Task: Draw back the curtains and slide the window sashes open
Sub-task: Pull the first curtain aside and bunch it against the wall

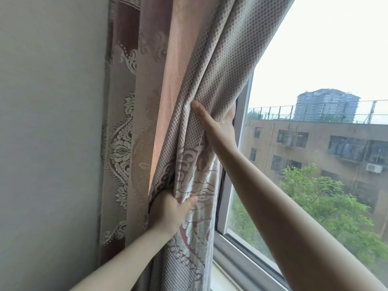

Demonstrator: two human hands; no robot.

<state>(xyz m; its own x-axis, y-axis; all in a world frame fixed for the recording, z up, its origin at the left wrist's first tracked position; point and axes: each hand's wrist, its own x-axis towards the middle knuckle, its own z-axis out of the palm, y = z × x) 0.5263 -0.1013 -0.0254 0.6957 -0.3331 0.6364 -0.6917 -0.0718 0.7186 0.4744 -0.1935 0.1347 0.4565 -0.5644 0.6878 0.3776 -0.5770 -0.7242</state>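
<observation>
Both forearms reached in from near; left hand (171, 208) gripped bunched curtain (189, 101) low, right hand (218, 124) clutched its edge higher. Curtain sat gathered left against wall (50, 122), window sash (225, 206) exposed at right.

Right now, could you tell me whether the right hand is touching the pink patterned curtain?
Touching. The head view shows the right hand gripping the pink patterned curtain, thumb pressed on its folds, fingers behind the edge.
</observation>
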